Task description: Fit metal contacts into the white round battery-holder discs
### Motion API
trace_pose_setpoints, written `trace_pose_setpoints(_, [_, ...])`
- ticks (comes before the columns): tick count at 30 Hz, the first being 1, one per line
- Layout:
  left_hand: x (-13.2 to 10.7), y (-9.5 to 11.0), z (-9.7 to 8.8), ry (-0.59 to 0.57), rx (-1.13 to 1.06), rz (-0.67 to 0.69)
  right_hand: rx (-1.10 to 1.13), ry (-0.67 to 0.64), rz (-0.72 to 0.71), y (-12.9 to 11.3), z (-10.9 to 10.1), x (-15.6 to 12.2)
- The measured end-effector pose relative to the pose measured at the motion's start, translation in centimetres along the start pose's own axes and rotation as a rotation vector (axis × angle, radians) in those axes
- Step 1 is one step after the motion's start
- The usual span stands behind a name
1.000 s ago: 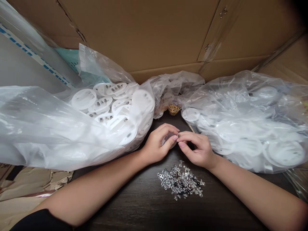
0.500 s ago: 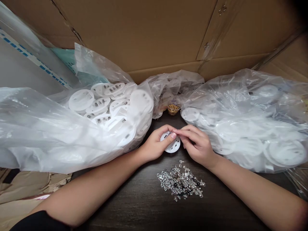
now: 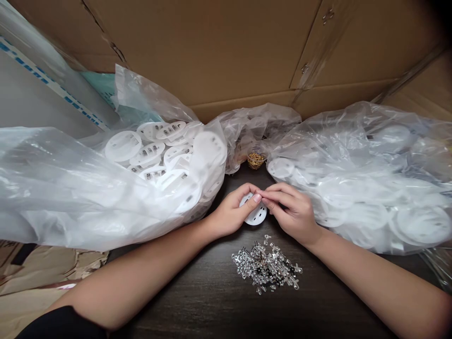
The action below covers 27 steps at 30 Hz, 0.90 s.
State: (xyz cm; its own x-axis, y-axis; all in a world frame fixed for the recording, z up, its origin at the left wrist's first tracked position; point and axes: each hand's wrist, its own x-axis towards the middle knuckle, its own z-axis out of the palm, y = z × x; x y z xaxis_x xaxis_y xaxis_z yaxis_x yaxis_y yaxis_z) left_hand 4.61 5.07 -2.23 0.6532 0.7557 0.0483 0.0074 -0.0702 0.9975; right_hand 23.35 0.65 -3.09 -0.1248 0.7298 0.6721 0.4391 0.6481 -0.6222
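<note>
My left hand is closed round the upper left part of a round white disc with small dark slots, its thumb lying across the face. At the disc's upper edge, the fingertips of my right hand are pinched together beside my left thumb. Whatever my right fingers hold is too small to make out. Just below both hands, a pile of small clear, silvery and black pieces lies on the dark table.
An open plastic bag full of similar white discs stands at the left. Another filled clear bag lies at the right. Between them is a gold wire-like bundle. A cardboard wall rises behind.
The view has shifted slightly. Both hands keep nearly the same pose at the disc's upper edge, and the disc looks tilted a little differently.
</note>
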Motion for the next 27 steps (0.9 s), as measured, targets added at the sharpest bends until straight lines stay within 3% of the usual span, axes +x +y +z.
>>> trace_pose_setpoints(3, [0.0,0.0,0.2,0.031,-0.068,0.037,-0.021,0.026,0.006,-0.2,-0.1,0.3])
trace_pose_setpoints(8, [0.2,-0.3,0.1,0.079,-0.357,-0.046,-0.029,0.054,0.066,-0.3,-0.2,0.3])
trace_pose_setpoints(14, [0.1,-0.5,-0.1,-0.004,-0.663,-0.110,-0.085,0.131,0.138,-0.1,-0.2,0.0])
trace_pose_setpoints(18, [0.0,-0.1,0.1,-0.056,-0.757,-0.178,-0.098,0.160,0.111,0.0,-0.2,0.1])
trace_pose_setpoints(22, [0.1,0.3,0.0,-0.120,-0.814,-0.245,-0.101,0.144,0.218,0.1,-0.2,0.2])
trace_pose_setpoints(27, [0.0,0.5,0.0,-0.082,-0.838,-0.280,-0.084,0.148,0.252,0.3,-0.2,0.2])
